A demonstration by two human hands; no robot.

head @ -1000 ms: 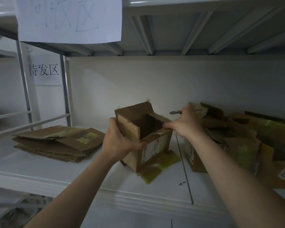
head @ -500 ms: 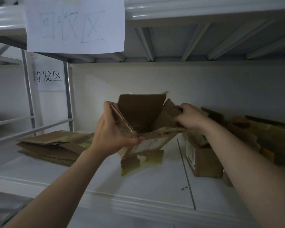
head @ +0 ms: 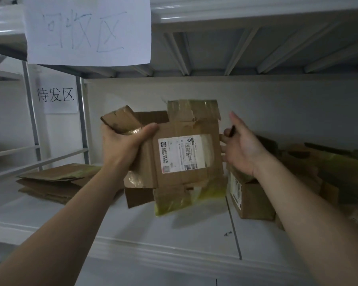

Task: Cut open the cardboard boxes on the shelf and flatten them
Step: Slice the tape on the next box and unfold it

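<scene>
We hold the flattened box [head: 182,153] above the shelf [head: 174,234], fingers of our left hand [head: 120,145] gripping its upper-left corner, fingers of our right hand [head: 242,149] curled round a thin dark tool [head: 233,130] beside its right edge.

Both my bare forearms reach up over the front edge of the shelf [head: 174,250]. My left hand [head: 122,145] grips the flattened box [head: 186,162] at its upper left, thumb across the front and fingers behind. My right hand [head: 243,149] is at the box's right edge, palm toward me and thumb up. A thin dark sliver [head: 233,130] shows by its fingers; I cannot tell if it is pinched.
</scene>
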